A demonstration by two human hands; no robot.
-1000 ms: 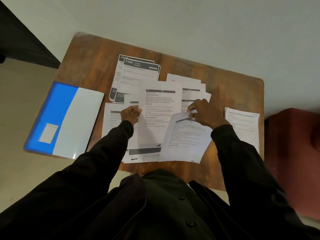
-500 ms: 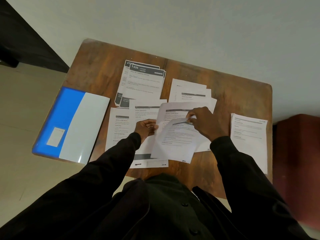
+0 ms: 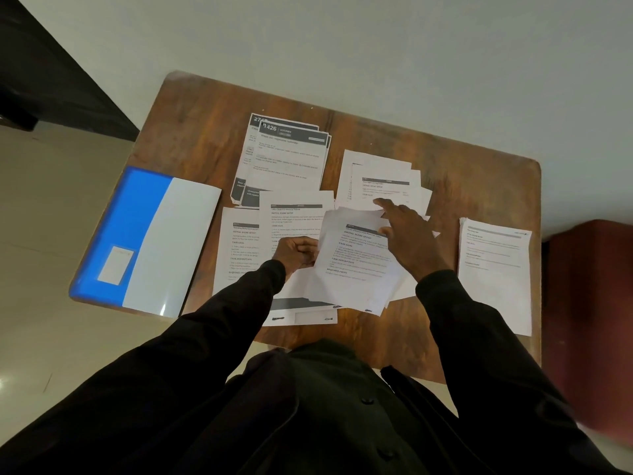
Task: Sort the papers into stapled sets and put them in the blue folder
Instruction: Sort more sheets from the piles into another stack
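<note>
Printed papers lie spread over a small wooden table (image 3: 479, 186). My left hand (image 3: 297, 252) grips the left edge of a loose sheaf of sheets (image 3: 356, 265) near the table's middle. My right hand (image 3: 407, 236) reaches over that sheaf, its fingers stretched toward a fanned pile (image 3: 380, 181) at the back right. The blue folder (image 3: 137, 234) lies open at the table's left edge, with its white inner flap facing up. A pile headed "1426" (image 3: 284, 159) sits at the back. No stapler is in view.
Another pile of sheets (image 3: 495, 272) rests near the table's right edge. More sheets (image 3: 239, 248) lie left of my left hand. A dark red seat (image 3: 592, 303) stands to the right of the table, and dark furniture (image 3: 51, 80) at the far left.
The tall sheet that my left hand held upright has come down onto the table. My right hand let go of the sheet's top corner and now stretches toward the back-right pile.
</note>
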